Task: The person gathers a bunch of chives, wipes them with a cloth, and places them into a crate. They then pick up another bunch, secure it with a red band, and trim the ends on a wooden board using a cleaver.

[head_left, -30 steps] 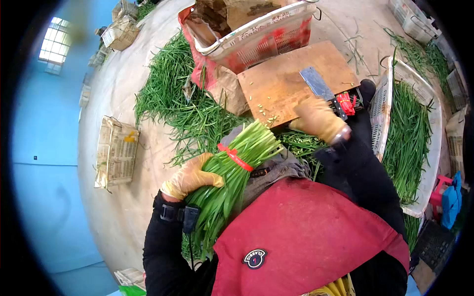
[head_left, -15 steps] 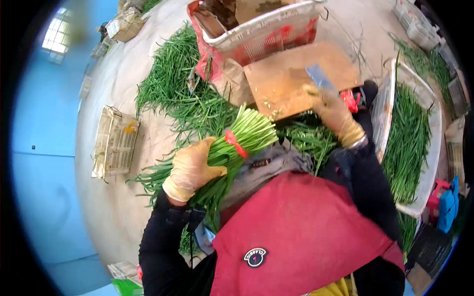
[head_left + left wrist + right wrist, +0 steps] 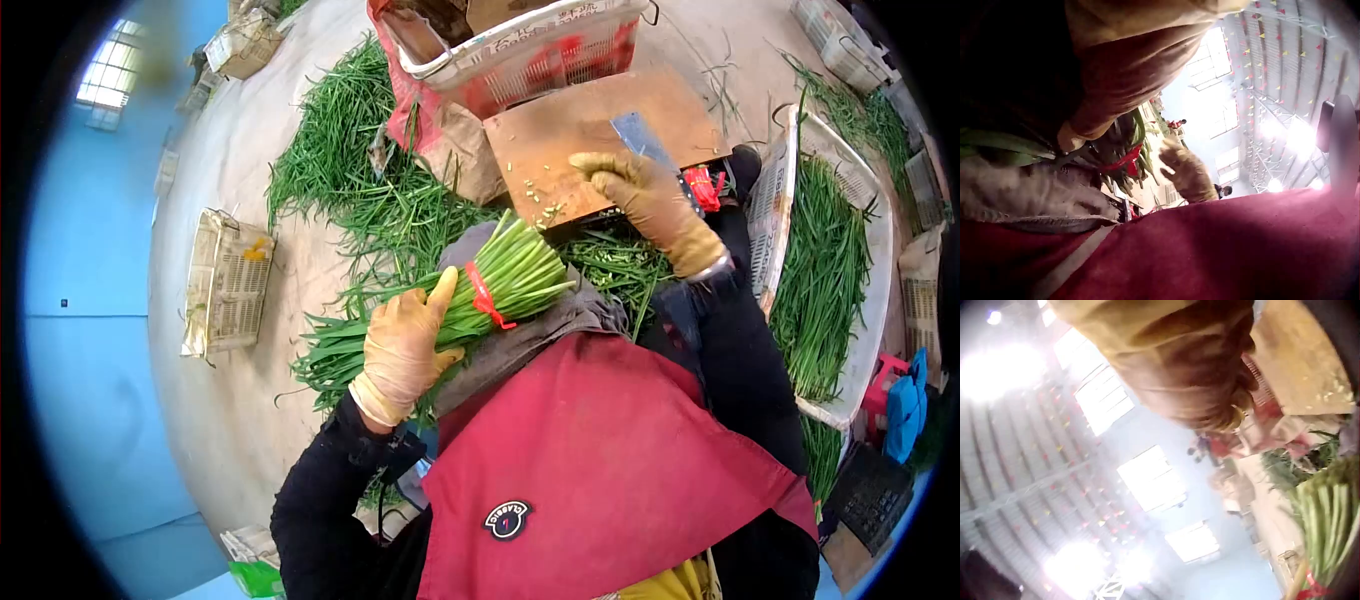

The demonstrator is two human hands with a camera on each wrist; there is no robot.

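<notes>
A bundle of green stalks [image 3: 518, 272] bound with a red band [image 3: 484, 296] lies across the person's lap, cut ends toward the board. The gloved left hand [image 3: 402, 345] grips its leafy part, thumb on the near side; the left wrist view shows this hand [image 3: 1141, 62] close up beside the red band [image 3: 1127, 161]. Over the wooden board [image 3: 560, 125] the gloved right hand [image 3: 650, 205] is raised with fingers loosely bent, holding nothing visible. A blue-grey blade [image 3: 643, 138] rests on the board just beyond it. In the right wrist view the hand [image 3: 1179, 362] hangs above the stalks [image 3: 1329, 519].
Loose green stalks [image 3: 335, 150] are heaped on the floor at the left. A white and red crate [image 3: 545, 60] stands behind the board, and a white crate of stalks [image 3: 765, 240] at the right. Red bands [image 3: 704, 187] lie by the board's right edge. Another crate [image 3: 228, 290] stands left.
The bundle has turned to lie flatter, its leaves now pointing left, with the left hand still around it. The right hand moved right, then slightly back left over the board.
</notes>
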